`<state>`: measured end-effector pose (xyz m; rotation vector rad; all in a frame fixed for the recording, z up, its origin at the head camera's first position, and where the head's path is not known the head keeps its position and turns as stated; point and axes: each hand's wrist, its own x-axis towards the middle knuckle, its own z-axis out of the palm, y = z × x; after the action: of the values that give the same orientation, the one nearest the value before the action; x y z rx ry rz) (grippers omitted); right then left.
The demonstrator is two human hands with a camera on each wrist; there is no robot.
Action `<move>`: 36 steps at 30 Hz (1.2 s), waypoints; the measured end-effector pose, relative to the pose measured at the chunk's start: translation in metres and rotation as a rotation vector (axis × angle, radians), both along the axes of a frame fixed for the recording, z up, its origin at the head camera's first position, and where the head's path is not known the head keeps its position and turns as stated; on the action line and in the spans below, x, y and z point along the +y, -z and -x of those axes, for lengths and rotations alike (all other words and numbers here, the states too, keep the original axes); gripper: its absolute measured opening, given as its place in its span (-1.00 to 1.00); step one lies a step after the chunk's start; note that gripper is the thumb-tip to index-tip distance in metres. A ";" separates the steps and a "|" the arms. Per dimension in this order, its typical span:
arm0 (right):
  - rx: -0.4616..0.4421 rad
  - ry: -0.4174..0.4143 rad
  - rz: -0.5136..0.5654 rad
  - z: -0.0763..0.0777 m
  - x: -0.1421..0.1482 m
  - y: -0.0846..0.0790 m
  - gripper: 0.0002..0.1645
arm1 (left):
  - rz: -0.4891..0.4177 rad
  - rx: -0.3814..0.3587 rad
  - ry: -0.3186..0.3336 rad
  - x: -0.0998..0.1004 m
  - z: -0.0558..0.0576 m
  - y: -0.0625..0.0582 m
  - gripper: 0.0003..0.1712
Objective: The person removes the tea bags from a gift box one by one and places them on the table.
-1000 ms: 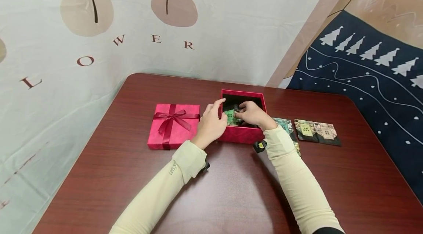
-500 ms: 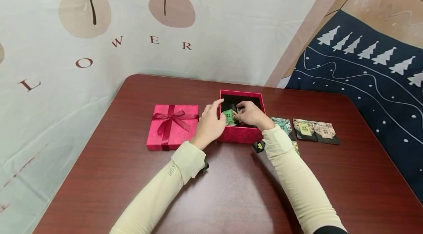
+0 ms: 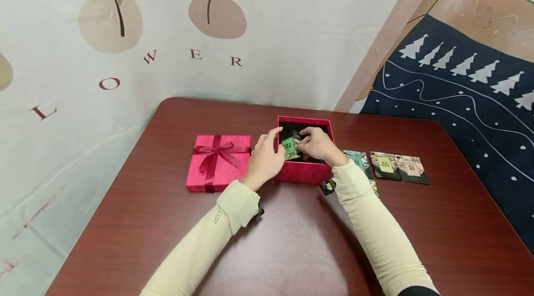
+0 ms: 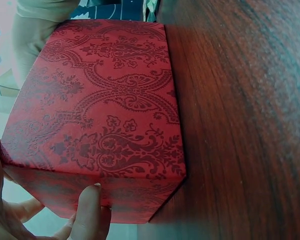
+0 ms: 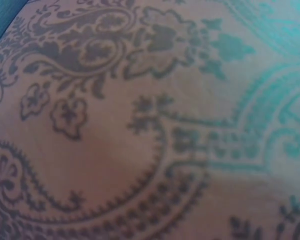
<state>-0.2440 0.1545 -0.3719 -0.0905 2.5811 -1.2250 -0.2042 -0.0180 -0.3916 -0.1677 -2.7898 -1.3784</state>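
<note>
A red patterned gift box (image 3: 304,173) stands lidless on the table, dark inside. My left hand (image 3: 264,159) holds its front left corner; in the left wrist view the fingers (image 4: 90,212) press the box's side wall (image 4: 110,192), and the thumb reaches up toward the rim. Inside the box, the fingers of my right hand (image 3: 319,145) pinch the right edge of a flat sachet with a green label (image 3: 289,146). Part of that sachet is hidden by both hands. The right wrist view is filled by the blurred pattern of the box wall (image 5: 115,150).
Left of the box lies its red lid (image 3: 200,170) with a ribbon bow. To the right are a yellow-labelled sachet (image 3: 385,165), a pink-labelled sachet (image 3: 410,168) and a teal-labelled sachet (image 3: 358,159). Another sachet is partly hidden by the right sleeve (image 3: 367,203). The wooden table (image 3: 292,249) carries everything.
Both hands stay at the box. The green-labelled sachet has tilted slightly at the right fingers, and its lower edge shows more plainly. The head view has shifted a little.
</note>
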 end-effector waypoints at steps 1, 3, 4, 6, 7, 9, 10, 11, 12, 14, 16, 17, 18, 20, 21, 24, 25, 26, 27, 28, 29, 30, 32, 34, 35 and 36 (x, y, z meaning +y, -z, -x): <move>0.002 0.000 0.004 0.000 0.000 0.000 -0.38 | -0.003 -0.002 0.002 0.000 0.000 0.000 -0.39; 0.007 0.002 0.018 -0.001 0.001 -0.002 -0.37 | -0.006 -0.004 0.003 0.000 0.000 0.000 -0.39; 0.010 0.003 0.025 -0.001 0.002 -0.003 -0.37 | -0.008 -0.004 0.003 0.000 0.000 0.001 -0.39; 0.022 0.001 0.038 -0.003 0.003 -0.005 -0.36 | -0.010 -0.002 0.003 0.001 0.000 0.001 -0.39; 0.028 0.000 0.047 -0.003 0.003 -0.007 -0.36 | -0.010 0.000 0.003 0.001 0.000 0.001 -0.39; 0.043 0.003 0.056 -0.005 0.005 -0.010 -0.36 | -0.008 0.001 0.002 0.001 0.000 0.002 -0.39; 0.050 0.005 0.062 -0.006 0.006 -0.012 -0.36 | -0.008 0.002 0.002 0.001 0.000 0.002 -0.39; 0.057 0.006 0.067 -0.007 0.007 -0.014 -0.36 | -0.008 0.003 0.002 0.001 0.000 0.002 -0.39; 0.066 0.008 0.075 -0.008 0.008 -0.016 -0.35 | -0.006 0.004 0.000 0.002 0.000 0.002 -0.39; 0.080 0.021 0.101 -0.010 0.012 -0.019 -0.35 | -0.001 0.006 -0.003 0.002 0.000 0.003 -0.39; 0.100 0.033 0.143 -0.014 0.016 -0.023 -0.36 | 0.006 0.008 -0.005 0.003 0.001 0.003 -0.39; 0.111 0.039 0.167 -0.015 0.019 -0.025 -0.36 | 0.009 0.008 -0.005 0.003 0.001 0.003 -0.39; 0.120 0.043 0.196 -0.018 0.022 -0.028 -0.36 | 0.011 0.007 -0.003 0.003 0.001 0.003 -0.39; 0.134 0.060 0.256 -0.022 0.028 -0.032 -0.37 | 0.011 0.006 0.003 0.003 0.001 0.003 -0.39; 0.139 0.067 0.284 -0.025 0.031 -0.034 -0.38 | 0.010 0.005 0.005 0.003 0.001 0.003 -0.39; 0.144 0.091 0.345 -0.031 0.041 -0.038 -0.40 | 0.006 0.010 0.002 0.003 0.000 0.003 -0.39; 0.143 0.103 0.359 -0.032 0.044 -0.040 -0.41 | 0.005 0.014 0.000 0.002 0.000 0.003 -0.39; 0.142 0.112 0.370 -0.034 0.046 -0.041 -0.42 | 0.003 0.017 -0.002 0.002 0.000 0.003 -0.39; 0.141 0.121 0.378 -0.036 0.049 -0.042 -0.43 | 0.001 0.022 -0.005 0.002 0.000 0.003 -0.39; 0.138 0.129 0.384 -0.038 0.052 -0.043 -0.44 | 0.000 0.027 -0.007 0.002 0.000 0.003 -0.39; 0.137 0.135 0.388 -0.040 0.055 -0.044 -0.44 | -0.003 0.032 -0.008 0.002 0.000 0.003 -0.40; 0.135 0.142 0.393 -0.042 0.057 -0.044 -0.44 | -0.004 0.037 -0.009 0.002 0.000 0.003 -0.40; 0.134 0.156 0.395 -0.045 0.063 -0.046 -0.45 | -0.003 0.039 -0.011 0.001 0.000 0.004 -0.40; 0.139 0.168 0.387 -0.049 0.068 -0.047 -0.45 | 0.000 0.043 -0.014 0.001 0.000 0.004 -0.40; 0.146 0.173 0.377 -0.051 0.071 -0.048 -0.45 | 0.001 0.044 -0.014 0.001 0.001 0.004 -0.40; 0.153 0.178 0.364 -0.052 0.075 -0.048 -0.45 | 0.003 0.043 -0.015 0.001 0.001 0.004 -0.40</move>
<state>-0.1915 0.2292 -0.3236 -0.0293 2.5017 -1.8102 -0.2049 -0.0170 -0.3960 -0.1734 -2.7525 -1.3514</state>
